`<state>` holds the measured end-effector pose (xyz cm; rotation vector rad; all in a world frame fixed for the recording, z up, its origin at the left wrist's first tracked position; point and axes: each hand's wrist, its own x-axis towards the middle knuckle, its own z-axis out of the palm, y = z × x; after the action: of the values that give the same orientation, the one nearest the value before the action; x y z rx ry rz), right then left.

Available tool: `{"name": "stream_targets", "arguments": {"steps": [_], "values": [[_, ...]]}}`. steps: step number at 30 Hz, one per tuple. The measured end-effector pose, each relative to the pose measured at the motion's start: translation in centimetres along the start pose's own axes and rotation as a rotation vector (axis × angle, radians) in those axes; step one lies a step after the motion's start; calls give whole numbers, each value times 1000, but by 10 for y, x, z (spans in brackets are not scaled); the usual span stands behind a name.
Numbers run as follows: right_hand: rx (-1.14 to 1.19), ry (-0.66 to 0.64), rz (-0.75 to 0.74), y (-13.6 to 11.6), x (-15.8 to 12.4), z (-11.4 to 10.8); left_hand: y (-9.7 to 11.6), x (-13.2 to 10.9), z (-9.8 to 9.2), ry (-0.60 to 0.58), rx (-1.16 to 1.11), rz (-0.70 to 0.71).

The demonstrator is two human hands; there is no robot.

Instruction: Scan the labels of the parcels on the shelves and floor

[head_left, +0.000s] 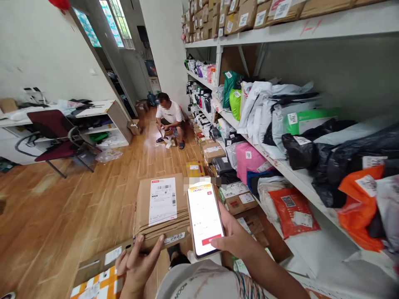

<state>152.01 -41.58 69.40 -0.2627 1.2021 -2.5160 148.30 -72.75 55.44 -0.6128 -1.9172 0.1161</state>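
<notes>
**White-screened smartphone (205, 220) in the right hand (229, 232), left hand (140, 259) at a big brown cardboard carton (181, 199)**

The hands are apart from each other at the lower middle of the frame. The right hand is closed around the phone, its thumb over a red button low on the lit screen; the small text is too faint to read. The left hand has its fingers spread against the cardboard at the carton's near edge; whether it grips cannot be told.

The carton lies just left of the phone, closed, its contents hidden. A large white paper label (163, 203) with a barcode covers much of its top, the print too small to make out. On the cardboard just below, a small white sticker (174, 238) reads "2005". An orange-and-white checked parcel (101, 282) sits at the lower left, beside the left hand.

A white shelving rack (280, 37) fills the right of the frame, red marks handwritten on its upper edge. Its top level holds rows of brown cardboard boxes (246, 16) with white labels; the levels below hold plastic mailing bags, among them a bright pink one (242, 168) and an orange-red one (276, 211) bearing a QR code.

Near the upper middle, a person in a white T-shirt (170, 113) crouches on the wood-patterned floor (118, 178).
</notes>
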Motion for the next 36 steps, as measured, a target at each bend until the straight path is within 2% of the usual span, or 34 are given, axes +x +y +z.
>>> {"name": "stream_targets", "arguments": {"steps": [4,8,11,13,17,21,25,31,36], "values": [[-30,-42,13,28,83,41,-89,-25,25,20,45,46],[-43,-40,-2,63,155,78,-177,-35,42,14,86,37],[-62,-31,-1,85,195,101,-230,-37,46,6,118,40],[-87,-47,5,94,215,113,-255,-40,46,34,152,47],[-110,-77,21,102,248,130,-282,-51,45,42,205,2],[-115,-106,69,105,279,139,-290,-62,43,-12,237,-95],[-97,-177,94,109,315,141,-300,-68,49,14,296,-173],[-55,-245,157,118,387,137,-327,-75,69,-6,402,-209],[-17,-321,219,123,472,134,-365,-73,104,-59,476,-212]]}}
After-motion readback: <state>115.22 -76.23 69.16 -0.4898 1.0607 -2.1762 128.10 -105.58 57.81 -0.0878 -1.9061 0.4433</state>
